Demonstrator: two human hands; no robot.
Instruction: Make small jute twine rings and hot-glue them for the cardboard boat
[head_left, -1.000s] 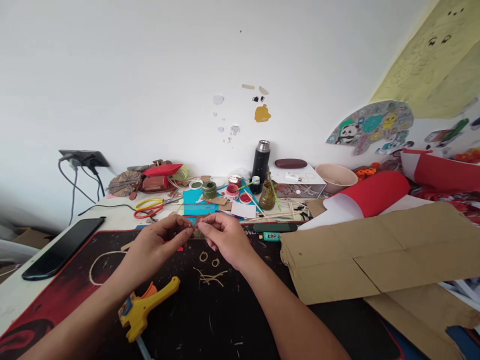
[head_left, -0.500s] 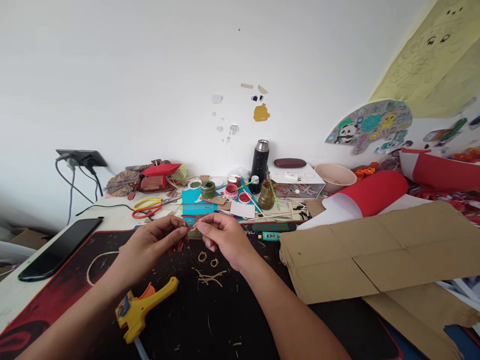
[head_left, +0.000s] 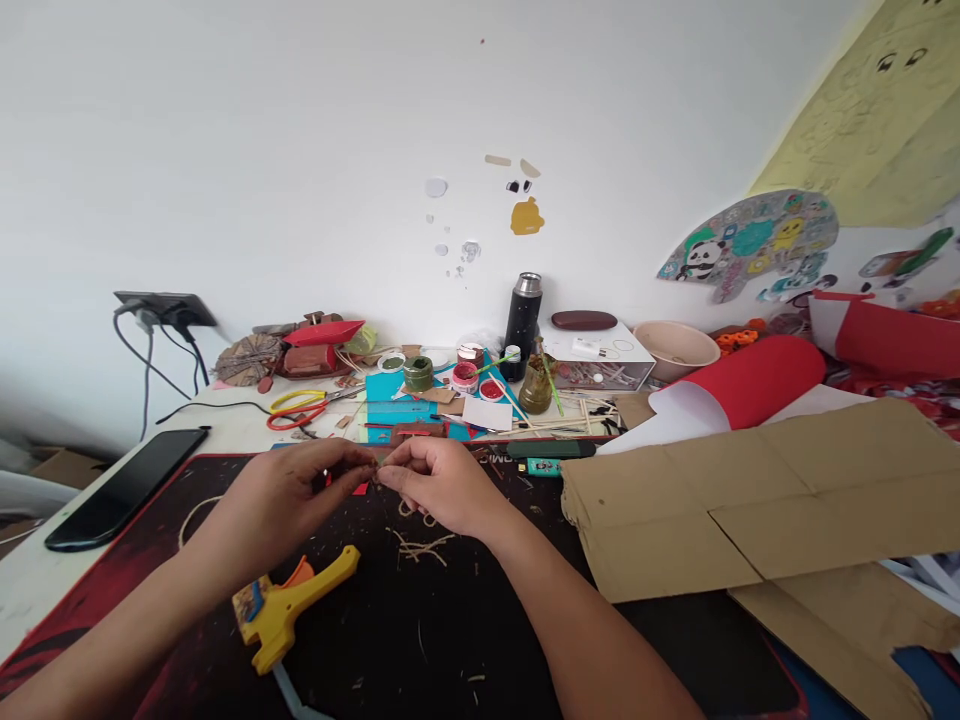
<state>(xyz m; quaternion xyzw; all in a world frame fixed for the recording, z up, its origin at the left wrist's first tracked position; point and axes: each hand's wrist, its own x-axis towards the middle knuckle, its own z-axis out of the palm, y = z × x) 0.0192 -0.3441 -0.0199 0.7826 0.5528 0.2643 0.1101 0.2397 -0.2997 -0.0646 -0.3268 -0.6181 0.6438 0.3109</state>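
My left hand (head_left: 289,497) and my right hand (head_left: 442,487) meet fingertip to fingertip over the black desk mat (head_left: 420,640). Both pinch a small, thin piece of twine (head_left: 379,462) between thumb and forefinger; its shape is too small to make out. Short twine scraps (head_left: 420,547) lie on the mat just below my right hand, which partly hides small twine rings. A yellow glue gun (head_left: 289,606) lies on the mat under my left forearm. A loop of twine (head_left: 191,517) lies to the left of it.
Flattened cardboard (head_left: 757,500) covers the right side. A black phone (head_left: 124,487) lies at the left edge. Behind the hands are scissors (head_left: 304,408), paint pots (head_left: 465,377), a green jar (head_left: 418,374), a black flask (head_left: 522,325), a bowl (head_left: 675,349) and rolled red paper (head_left: 750,385).
Both hands have sunk slightly toward the mat, staying pinched together on the twine piece. My right hand now covers the small rings that showed below it before. The view has tilted a little.
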